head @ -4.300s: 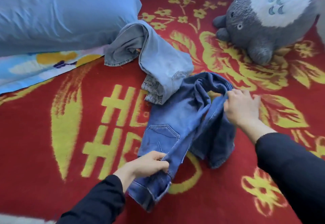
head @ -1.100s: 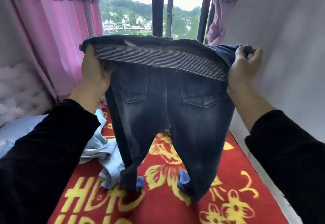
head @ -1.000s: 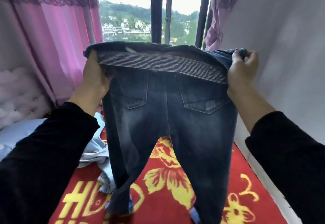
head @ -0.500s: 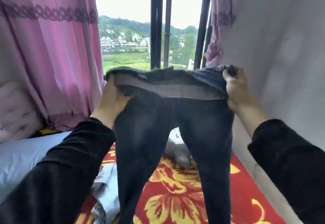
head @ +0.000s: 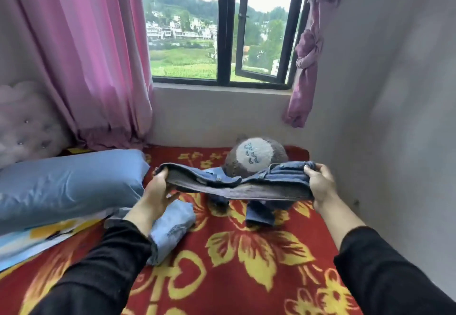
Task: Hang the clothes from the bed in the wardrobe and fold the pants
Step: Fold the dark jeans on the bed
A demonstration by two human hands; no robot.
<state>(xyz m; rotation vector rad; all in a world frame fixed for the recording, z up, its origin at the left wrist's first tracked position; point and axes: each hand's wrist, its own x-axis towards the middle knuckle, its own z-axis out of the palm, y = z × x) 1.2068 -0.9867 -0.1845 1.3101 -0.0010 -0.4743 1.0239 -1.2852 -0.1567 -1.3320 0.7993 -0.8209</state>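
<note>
I hold a pair of dark blue jeans (head: pixel 246 187) by the waistband, stretched out low over the bed. My left hand (head: pixel 158 192) grips the left end of the waistband and my right hand (head: pixel 318 182) grips the right end. The legs bunch up on the blanket below, with one cuff (head: pixel 259 216) showing. A second pair of pale blue jeans (head: pixel 170 225) lies rolled on the bed just under my left wrist.
The bed has a red blanket with yellow flowers (head: pixel 246 260). A blue pillow (head: pixel 66 186) lies at the left, a grey plush toy (head: pixel 254 156) sits behind the jeans. A wall (head: pixel 394 117) runs along the right, a window and pink curtains (head: pixel 93 55) at the back.
The dark jeans have come down from chest height to just above the blanket, and the legs now rest crumpled on the bed. Both hands keep their hold on the waistband.
</note>
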